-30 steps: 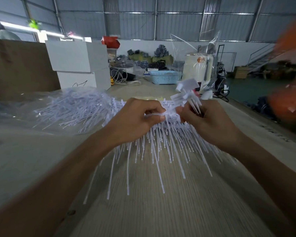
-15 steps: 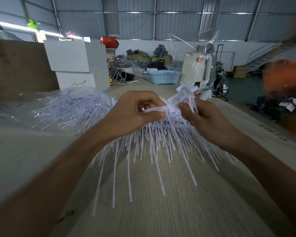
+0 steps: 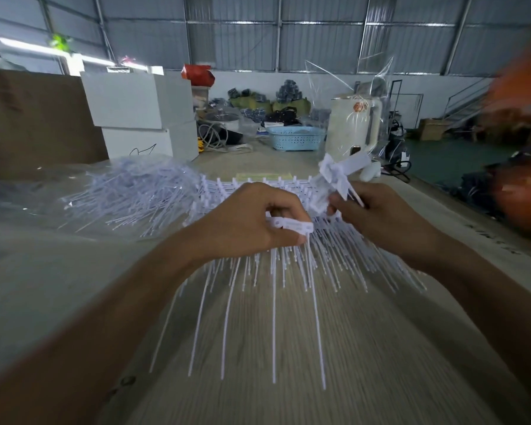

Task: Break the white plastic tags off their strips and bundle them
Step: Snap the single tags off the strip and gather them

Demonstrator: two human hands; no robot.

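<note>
White plastic tags on their strips (image 3: 292,259) lie across the wooden table (image 3: 288,363), their thin tails fanning toward me. My left hand (image 3: 252,222) pinches a flat white tag head (image 3: 288,224) between thumb and fingers, still over the strips. My right hand (image 3: 377,216) grips a bundle of loose tags (image 3: 337,176), whose flat heads stick up above my fingers. The two hands are close together above the strips.
A heap of white tags in clear plastic (image 3: 126,191) lies at the left. Behind it stand white boxes (image 3: 138,118) and a brown board (image 3: 28,124). A blue basket (image 3: 295,138) and a wrapped white appliance (image 3: 353,127) stand at the far end. Something orange blurs at the right edge (image 3: 521,179).
My left hand has drawn the tag head lower and away from the bundle. My right hand has lifted its bundle slightly up and right.
</note>
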